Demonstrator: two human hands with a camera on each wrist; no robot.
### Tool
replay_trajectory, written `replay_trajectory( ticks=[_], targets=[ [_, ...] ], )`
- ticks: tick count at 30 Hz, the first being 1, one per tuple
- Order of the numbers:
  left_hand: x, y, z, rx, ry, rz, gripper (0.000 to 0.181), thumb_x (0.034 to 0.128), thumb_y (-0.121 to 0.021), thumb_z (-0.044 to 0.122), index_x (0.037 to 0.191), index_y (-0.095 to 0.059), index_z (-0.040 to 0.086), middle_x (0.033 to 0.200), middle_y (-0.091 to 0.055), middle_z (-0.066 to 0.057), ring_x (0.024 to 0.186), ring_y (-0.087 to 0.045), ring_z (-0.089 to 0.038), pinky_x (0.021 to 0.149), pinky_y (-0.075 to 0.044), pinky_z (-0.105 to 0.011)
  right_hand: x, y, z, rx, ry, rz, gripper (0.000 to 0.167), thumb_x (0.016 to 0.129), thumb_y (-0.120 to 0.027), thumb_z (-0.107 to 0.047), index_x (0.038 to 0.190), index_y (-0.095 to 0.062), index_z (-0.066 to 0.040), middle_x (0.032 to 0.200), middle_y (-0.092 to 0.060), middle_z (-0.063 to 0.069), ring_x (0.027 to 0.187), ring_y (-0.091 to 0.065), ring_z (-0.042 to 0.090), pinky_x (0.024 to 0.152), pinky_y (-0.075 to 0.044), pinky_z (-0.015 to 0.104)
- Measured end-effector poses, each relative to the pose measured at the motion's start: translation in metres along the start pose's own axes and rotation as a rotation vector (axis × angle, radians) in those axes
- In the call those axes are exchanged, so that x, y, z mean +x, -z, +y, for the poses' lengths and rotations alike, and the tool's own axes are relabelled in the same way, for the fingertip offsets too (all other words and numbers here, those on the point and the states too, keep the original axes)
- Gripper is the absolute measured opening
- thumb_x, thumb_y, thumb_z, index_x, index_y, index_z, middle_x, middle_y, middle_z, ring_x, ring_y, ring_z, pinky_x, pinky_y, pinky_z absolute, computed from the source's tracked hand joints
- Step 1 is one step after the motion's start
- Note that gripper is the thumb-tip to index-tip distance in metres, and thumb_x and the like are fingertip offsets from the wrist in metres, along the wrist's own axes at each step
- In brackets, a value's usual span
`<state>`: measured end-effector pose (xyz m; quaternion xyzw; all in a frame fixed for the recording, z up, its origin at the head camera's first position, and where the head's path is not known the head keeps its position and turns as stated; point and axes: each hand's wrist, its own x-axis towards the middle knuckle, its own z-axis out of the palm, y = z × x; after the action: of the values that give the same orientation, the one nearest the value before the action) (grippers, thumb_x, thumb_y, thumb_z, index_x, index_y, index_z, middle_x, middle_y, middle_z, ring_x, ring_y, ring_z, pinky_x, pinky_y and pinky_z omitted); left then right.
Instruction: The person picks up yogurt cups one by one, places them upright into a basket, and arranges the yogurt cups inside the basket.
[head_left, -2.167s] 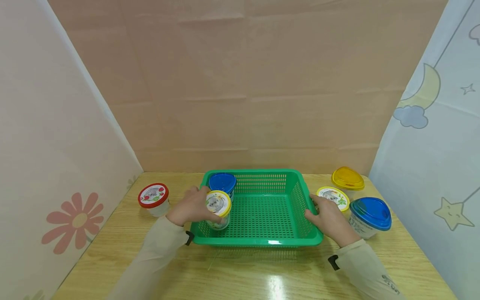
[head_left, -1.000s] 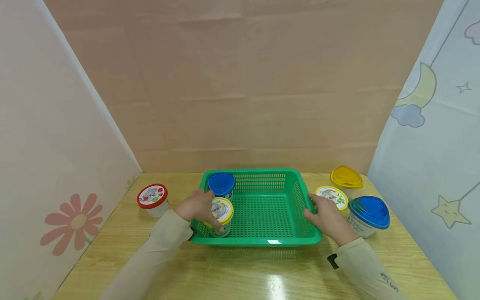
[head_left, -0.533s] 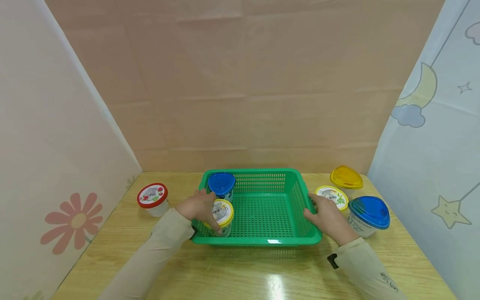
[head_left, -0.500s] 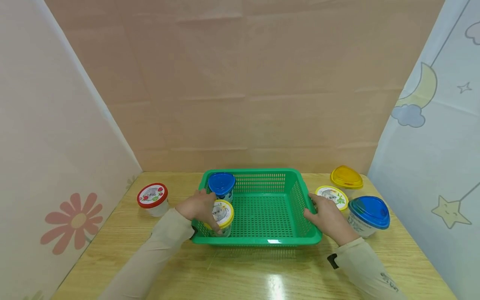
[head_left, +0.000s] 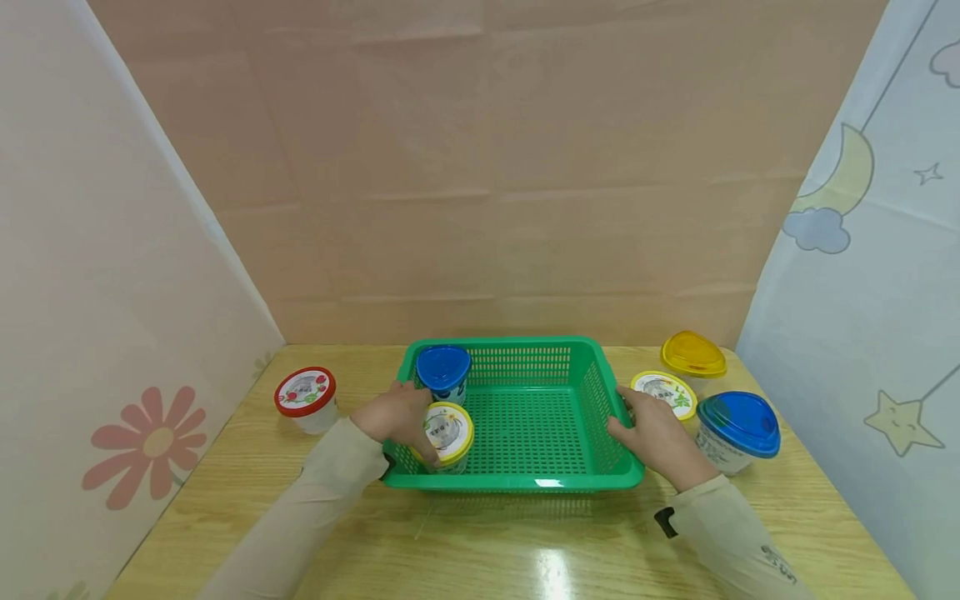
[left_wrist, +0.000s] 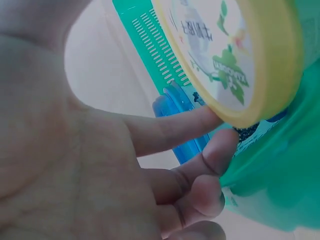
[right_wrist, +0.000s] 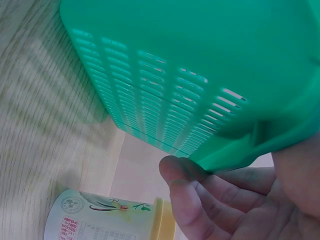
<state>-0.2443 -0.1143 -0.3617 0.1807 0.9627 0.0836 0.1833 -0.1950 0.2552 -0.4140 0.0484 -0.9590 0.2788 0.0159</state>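
A green basket (head_left: 525,482) holds a blue-lidded cup (head_left: 444,367) at its back left and a yellow-lidded cup (head_left: 447,433) at its front left. My left hand (head_left: 401,417) reaches over the left rim beside that yellow-lidded cup. In the left wrist view a finger of the loosely spread hand (left_wrist: 100,170) touches the edge of the yellow lid (left_wrist: 280,65). At the basket's right rim, my right hand (head_left: 663,437) grips it with the thumb inside. From the right wrist, its fingers are seen under the rim outside the basket (right_wrist: 190,35).
A red-lidded cup (head_left: 306,396) stands left of the basket. To the right are another yellow-lidded cup (head_left: 667,395), partly behind the right hand, a blue-lidded cup (head_left: 738,425) and an amber-lidded cup (head_left: 693,354). A fabric wall (head_left: 487,208) rises behind the table.
The yellow-lidded cup in the basket has shifted slightly right and toward the front; my left hand's fingers have loosened from it. My right hand stays on the rim.
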Motion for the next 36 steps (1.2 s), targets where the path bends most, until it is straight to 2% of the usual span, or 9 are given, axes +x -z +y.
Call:
replay_trajectory(
  ticks=[8,19,24,28,36],
  targets=[
    [0.002,-0.002,-0.003,0.025,0.011,0.053,0.087,0.0600,-0.095,0.045,0.125,-0.060,-0.001,0.106,-0.056,-0.012,0.103,-0.047,-0.032,0.086,-0.052,-0.051,0.000,0.000,0.000,0.002,-0.005,-0.007,0.064,0.095,-0.062,-0.020,0.144,-0.040,0.014,0.122,-0.062,0.031,0.102,-0.065,0.034,0.079,-0.058,0.047],
    [0.000,-0.001,-0.003,-0.002,0.007,0.052,0.086,0.0606,-0.096,0.043,0.126,-0.060,0.000,0.111,-0.057,-0.013,0.108,-0.046,-0.034,0.089,-0.051,-0.053,-0.001,0.002,-0.001,-0.004,0.008,0.001,0.063,0.095,-0.063,-0.021,0.143,-0.041,0.015,0.123,-0.062,0.032,0.105,-0.065,0.037,0.083,-0.057,0.050],
    [-0.001,-0.001,-0.003,-0.021,0.001,0.054,0.085,0.0609,-0.096,0.041,0.126,-0.060,0.001,0.111,-0.056,-0.013,0.109,-0.045,-0.035,0.090,-0.050,-0.054,-0.001,0.004,-0.001,-0.005,0.032,-0.009,0.063,0.094,-0.064,-0.020,0.141,-0.042,0.016,0.121,-0.063,0.032,0.098,-0.067,0.034,0.076,-0.059,0.046],
    [-0.002,-0.001,-0.003,-0.016,-0.004,0.047,0.085,0.0648,-0.093,0.043,0.129,-0.058,0.000,0.108,-0.055,-0.011,0.106,-0.045,-0.032,0.089,-0.050,-0.051,0.000,0.006,0.000,-0.007,0.048,-0.020,0.062,0.093,-0.067,-0.019,0.139,-0.045,0.016,0.117,-0.065,0.030,0.093,-0.069,0.032,0.072,-0.059,0.042],
    [-0.003,-0.001,-0.003,-0.026,-0.025,0.061,0.083,0.0680,-0.091,0.045,0.130,-0.058,0.000,0.105,-0.054,-0.009,0.100,-0.044,-0.028,0.083,-0.050,-0.046,0.004,0.010,0.002,-0.058,0.117,0.003,0.057,0.089,-0.071,-0.019,0.132,-0.053,0.015,0.100,-0.070,0.021,0.085,-0.069,0.028,0.067,-0.059,0.040]
  ],
)
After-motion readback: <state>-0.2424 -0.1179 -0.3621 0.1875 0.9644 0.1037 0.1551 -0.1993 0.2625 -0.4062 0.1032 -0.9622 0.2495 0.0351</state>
